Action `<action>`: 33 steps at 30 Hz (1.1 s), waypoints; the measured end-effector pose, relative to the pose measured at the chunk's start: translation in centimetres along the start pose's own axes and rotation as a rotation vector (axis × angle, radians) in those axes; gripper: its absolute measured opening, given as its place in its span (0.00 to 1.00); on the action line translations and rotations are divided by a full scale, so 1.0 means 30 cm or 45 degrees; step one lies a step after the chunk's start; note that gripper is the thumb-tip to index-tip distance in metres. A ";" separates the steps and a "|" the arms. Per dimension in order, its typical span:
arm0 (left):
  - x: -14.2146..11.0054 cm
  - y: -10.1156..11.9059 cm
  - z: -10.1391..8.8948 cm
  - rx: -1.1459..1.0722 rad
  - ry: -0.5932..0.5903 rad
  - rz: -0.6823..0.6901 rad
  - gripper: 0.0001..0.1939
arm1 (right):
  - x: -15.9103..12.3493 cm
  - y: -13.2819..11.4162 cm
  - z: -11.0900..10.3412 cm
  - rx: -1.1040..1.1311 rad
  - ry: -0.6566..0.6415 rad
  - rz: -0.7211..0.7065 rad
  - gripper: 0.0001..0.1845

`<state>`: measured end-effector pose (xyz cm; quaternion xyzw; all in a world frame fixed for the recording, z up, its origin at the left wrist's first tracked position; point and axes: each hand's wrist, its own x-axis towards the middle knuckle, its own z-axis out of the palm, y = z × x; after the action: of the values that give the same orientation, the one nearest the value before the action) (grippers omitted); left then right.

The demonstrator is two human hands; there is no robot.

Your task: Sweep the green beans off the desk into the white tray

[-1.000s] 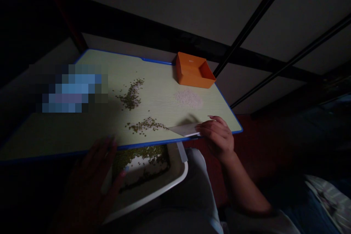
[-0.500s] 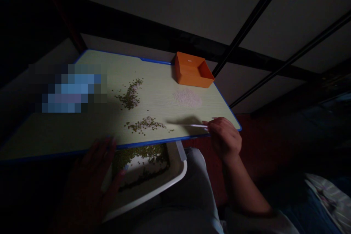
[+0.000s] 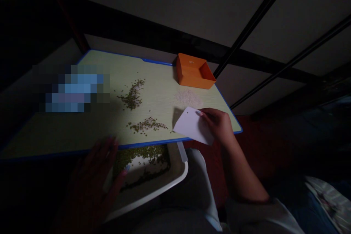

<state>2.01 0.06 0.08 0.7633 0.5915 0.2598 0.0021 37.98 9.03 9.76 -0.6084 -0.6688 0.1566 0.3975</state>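
White card (image 3: 190, 126): over the near edge of the table (image 3: 161, 80), toward its right end, broad face in view, small dark hole near its far corner. Its near right corner extends past the table's blue rim; part of its right side is hidden by the hand. Contact with the tabletop cannot be judged.

Right hand (image 3: 221, 122): closed in a pinch on the card's far right edge, thumb on the visible face; fingers behind the card not visible.

Just left of the card, a near pile of mixed green and pale grains (image 3: 148, 125); beyond it, a far green pile (image 3: 132, 97). Far of the card, a patch of whitish grains (image 3: 188, 98), individual grains hard to separate. Orange box (image 3: 194, 80) at the far right; contents, if any, not discernible.

Left hand (image 3: 95, 168): in deep shadow at the near left, thumb apart from the fingers, over the white tub (image 3: 184, 175); cannot tell whether it grips anything. The tub holds green grains; its far part is hidden under the table. Far left item pixelated, unidentifiable.
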 end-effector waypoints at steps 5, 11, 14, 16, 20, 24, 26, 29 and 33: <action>-0.003 0.000 0.000 -0.011 -0.012 -0.028 0.36 | -0.017 -0.017 0.003 0.035 -0.004 0.008 0.14; 0.007 0.007 -0.008 -0.008 -0.023 -0.030 0.36 | -0.031 -0.025 0.012 0.004 0.022 -0.037 0.13; 0.007 0.006 -0.009 -0.002 -0.022 -0.024 0.37 | -0.036 -0.026 0.017 -0.027 0.042 -0.037 0.13; 0.006 0.004 -0.011 -0.003 -0.017 -0.022 0.37 | -0.038 -0.023 0.020 -0.045 0.065 -0.038 0.13; 0.003 0.000 -0.013 0.001 -0.030 -0.007 0.37 | -0.043 -0.015 0.032 -0.047 0.094 -0.044 0.13; 0.006 -0.001 -0.013 0.010 -0.029 0.005 0.37 | -0.051 -0.019 0.049 -0.009 0.083 -0.066 0.13; 0.008 0.002 -0.011 0.008 -0.026 0.003 0.37 | -0.055 -0.032 0.059 0.004 0.065 -0.089 0.13; 0.009 0.006 -0.011 -0.003 -0.020 -0.002 0.37 | -0.065 -0.061 0.077 0.011 0.047 -0.132 0.11; 0.007 0.009 -0.013 -0.002 -0.007 -0.001 0.37 | -0.087 -0.104 0.079 0.026 0.011 -0.212 0.09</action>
<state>2.13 0.06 0.58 0.7637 0.5917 0.2581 0.0045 33.99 6.56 9.53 -0.5472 -0.7138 0.1273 0.4182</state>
